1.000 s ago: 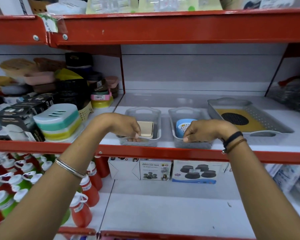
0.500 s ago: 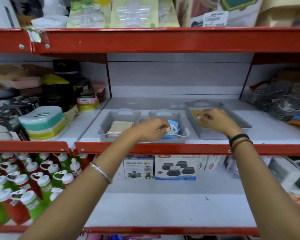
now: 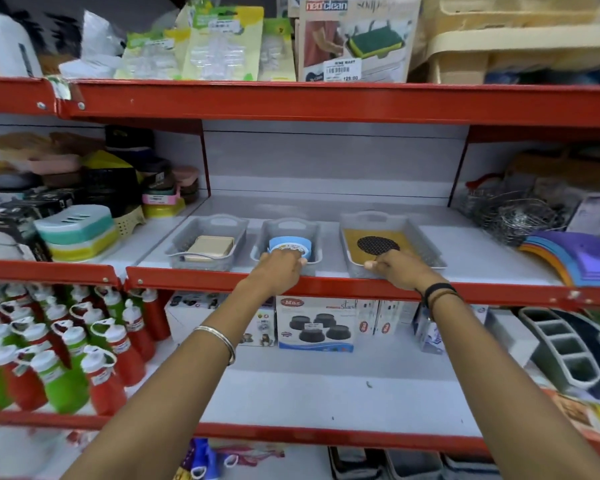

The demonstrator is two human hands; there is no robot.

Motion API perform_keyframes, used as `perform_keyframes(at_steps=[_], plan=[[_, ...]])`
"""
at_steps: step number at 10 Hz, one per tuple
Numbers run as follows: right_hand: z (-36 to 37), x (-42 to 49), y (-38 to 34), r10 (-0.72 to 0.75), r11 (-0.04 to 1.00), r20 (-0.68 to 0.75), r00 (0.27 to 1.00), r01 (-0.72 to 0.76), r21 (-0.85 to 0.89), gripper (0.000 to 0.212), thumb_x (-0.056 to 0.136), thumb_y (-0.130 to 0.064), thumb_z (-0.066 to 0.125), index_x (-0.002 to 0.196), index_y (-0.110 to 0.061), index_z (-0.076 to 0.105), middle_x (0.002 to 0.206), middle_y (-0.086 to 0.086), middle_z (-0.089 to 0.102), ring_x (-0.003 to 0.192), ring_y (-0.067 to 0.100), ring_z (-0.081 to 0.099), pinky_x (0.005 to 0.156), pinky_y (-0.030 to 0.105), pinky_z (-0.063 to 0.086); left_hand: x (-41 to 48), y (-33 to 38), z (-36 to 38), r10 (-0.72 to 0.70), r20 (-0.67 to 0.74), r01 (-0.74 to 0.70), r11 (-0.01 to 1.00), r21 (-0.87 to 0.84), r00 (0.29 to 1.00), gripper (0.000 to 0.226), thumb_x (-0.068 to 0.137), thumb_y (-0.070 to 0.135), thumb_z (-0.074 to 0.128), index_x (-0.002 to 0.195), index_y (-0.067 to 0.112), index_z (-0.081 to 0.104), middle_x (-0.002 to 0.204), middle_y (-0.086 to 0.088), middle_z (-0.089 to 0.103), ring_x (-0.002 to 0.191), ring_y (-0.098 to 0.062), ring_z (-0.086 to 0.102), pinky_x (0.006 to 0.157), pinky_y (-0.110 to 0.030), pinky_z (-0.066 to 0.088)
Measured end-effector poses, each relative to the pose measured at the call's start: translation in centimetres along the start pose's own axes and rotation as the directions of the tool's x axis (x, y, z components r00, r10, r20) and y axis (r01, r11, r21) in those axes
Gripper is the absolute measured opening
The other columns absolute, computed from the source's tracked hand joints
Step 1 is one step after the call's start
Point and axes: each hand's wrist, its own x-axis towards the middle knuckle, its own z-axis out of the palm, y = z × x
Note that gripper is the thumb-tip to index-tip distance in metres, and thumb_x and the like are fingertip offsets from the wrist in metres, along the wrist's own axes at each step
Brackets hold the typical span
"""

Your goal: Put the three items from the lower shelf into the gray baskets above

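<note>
Three gray baskets stand in a row on the middle shelf. The left basket holds a beige soap case. In the middle basket lies a blue round item; my left hand grips that basket's front rim. The wider right basket carries a yellow card with a black mesh disc. My right hand holds the front edge of the right basket.
Boxes stand at the back of the lower shelf. Red and green bottles crowd the lower left. Soap dishes sit left of the baskets, wire baskets and colored mats to the right. A red shelf lip runs under my hands.
Both hands shifted one basket to the right: the left from the soap-case basket to the middle one, the right from the middle basket to the wide one. The view tilted upward.
</note>
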Motion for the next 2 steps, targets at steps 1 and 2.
perform_keyframes(at_steps=[1, 2], plan=[[0.20, -1.19, -0.05, -0.022, 1.000, -0.036, 0.999, 0.021, -0.015, 0.043, 0.097, -0.043, 0.038, 0.061, -0.021, 0.047, 0.070, 0.004, 0.057, 0.079, 0.027, 0.058, 0.074, 0.035, 0.044, -0.48, 0.11, -0.27, 0.042, -0.021, -0.043, 0.999, -0.013, 0.999, 0.036, 0.099, 0.027, 0.033, 0.116, 0.004, 0.055, 0.123, -0.021, 0.060, 0.113, -0.037, 0.054, 0.099, -0.049, 0.042], [0.83, -1.64, 0.09, -0.061, 0.995, -0.222, 0.973, 0.077, 0.063, 0.030, 0.094, -0.040, 0.047, 0.094, -0.018, 0.067, 0.100, 0.011, 0.070, 0.098, 0.032, 0.063, 0.080, 0.036, 0.048, -0.43, -0.56, -0.43, 0.072, -0.101, -0.080, 0.994, -0.071, 0.992, 0.028, 0.096, 0.024, 0.041, 0.105, 0.005, 0.059, 0.110, -0.018, 0.063, 0.106, -0.037, 0.056, 0.090, -0.045, 0.045]])
